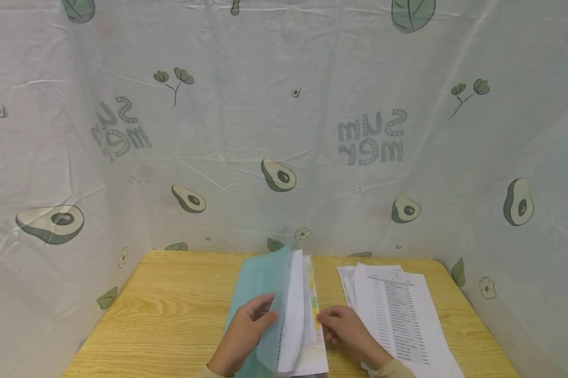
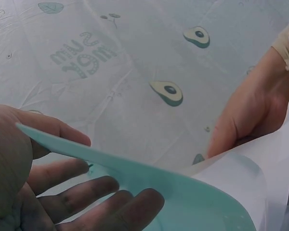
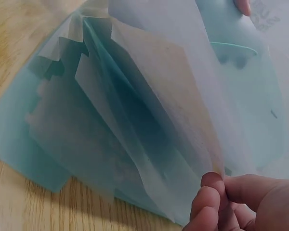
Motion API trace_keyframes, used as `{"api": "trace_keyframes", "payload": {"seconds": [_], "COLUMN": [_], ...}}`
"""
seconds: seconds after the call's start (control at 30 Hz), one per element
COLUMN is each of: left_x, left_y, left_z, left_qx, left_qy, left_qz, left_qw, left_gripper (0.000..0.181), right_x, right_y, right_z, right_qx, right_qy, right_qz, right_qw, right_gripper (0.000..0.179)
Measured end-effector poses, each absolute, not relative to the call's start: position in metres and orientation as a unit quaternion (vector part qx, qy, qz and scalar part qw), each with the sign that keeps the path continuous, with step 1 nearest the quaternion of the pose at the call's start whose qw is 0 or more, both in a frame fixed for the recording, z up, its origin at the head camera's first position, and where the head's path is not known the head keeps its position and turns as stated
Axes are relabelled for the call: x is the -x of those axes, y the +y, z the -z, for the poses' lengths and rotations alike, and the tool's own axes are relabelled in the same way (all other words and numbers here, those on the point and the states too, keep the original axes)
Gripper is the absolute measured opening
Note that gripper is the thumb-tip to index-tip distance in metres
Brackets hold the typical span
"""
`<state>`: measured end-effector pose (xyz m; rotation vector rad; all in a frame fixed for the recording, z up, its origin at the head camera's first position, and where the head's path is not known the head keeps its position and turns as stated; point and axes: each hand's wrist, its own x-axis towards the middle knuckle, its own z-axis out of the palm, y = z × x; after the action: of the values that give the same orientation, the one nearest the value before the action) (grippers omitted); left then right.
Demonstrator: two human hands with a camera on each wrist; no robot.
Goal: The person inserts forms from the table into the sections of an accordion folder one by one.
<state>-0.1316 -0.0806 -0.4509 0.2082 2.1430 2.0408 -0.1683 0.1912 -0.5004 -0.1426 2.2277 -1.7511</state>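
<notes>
A translucent teal folder point(image 1: 260, 273) stands partly opened at the front middle of the table, white sheets point(image 1: 295, 315) inside it. My left hand point(image 1: 246, 331) holds its raised cover, which passes between the thumb and the fingers in the left wrist view. On the folder's right side, my right hand point(image 1: 350, 331) pinches the edge of a page with coloured strips point(image 1: 314, 304) along it. Seen from the right wrist, thumb and forefinger grip the lower corner of a pale sheet point(image 3: 192, 96), with more teal leaves and papers point(image 3: 77, 110) fanned out beside it.
Printed sheets point(image 1: 397, 315) lie overlapping on the right of the wooden table point(image 1: 161, 310), close by my right forearm. A pale curtain point(image 1: 246, 121) with avocado prints encloses the back and sides.
</notes>
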Motion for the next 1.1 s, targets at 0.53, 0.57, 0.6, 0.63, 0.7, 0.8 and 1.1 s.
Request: {"api": "trace_keyframes", "payload": {"seconds": [0.53, 0.57, 0.6, 0.63, 0.7, 0.8, 1.1], "left_x": [0.132, 0.132, 0.132, 0.132, 0.132, 0.132, 0.133], "left_y": [-0.081, -0.081, -0.081, -0.081, -0.081, -0.080, -0.080], "left_z": [0.450, 0.450, 0.449, 0.449, 0.449, 0.448, 0.449], "left_qx": [-0.080, -0.081, -0.081, -0.081, -0.079, -0.077, -0.082], "left_qy": [0.710, 0.710, 0.711, 0.711, 0.713, 0.714, 0.713], "left_qz": [-0.694, -0.694, -0.693, -0.693, -0.692, -0.691, -0.692], "left_qw": [0.089, 0.088, 0.087, 0.086, 0.084, 0.083, 0.080], "left_gripper": [0.047, 0.046, 0.046, 0.046, 0.046, 0.046, 0.046], "right_x": [0.173, 0.173, 0.173, 0.173, 0.173, 0.173, 0.173], "right_y": [0.185, 0.186, 0.187, 0.188, 0.187, 0.183, 0.167], "right_z": [0.504, 0.504, 0.503, 0.503, 0.502, 0.502, 0.506], "right_qx": [0.021, 0.013, 0.006, 0.000, -0.001, 0.014, 0.017], "right_qy": [0.779, 0.779, 0.779, 0.778, 0.778, 0.779, 0.789], "right_qz": [0.614, 0.615, 0.616, 0.617, 0.617, 0.616, 0.605], "right_qw": [0.128, 0.124, 0.120, 0.119, 0.117, 0.121, 0.111], "right_gripper": [0.027, 0.027, 0.027, 0.028, 0.028, 0.028, 0.021]}}
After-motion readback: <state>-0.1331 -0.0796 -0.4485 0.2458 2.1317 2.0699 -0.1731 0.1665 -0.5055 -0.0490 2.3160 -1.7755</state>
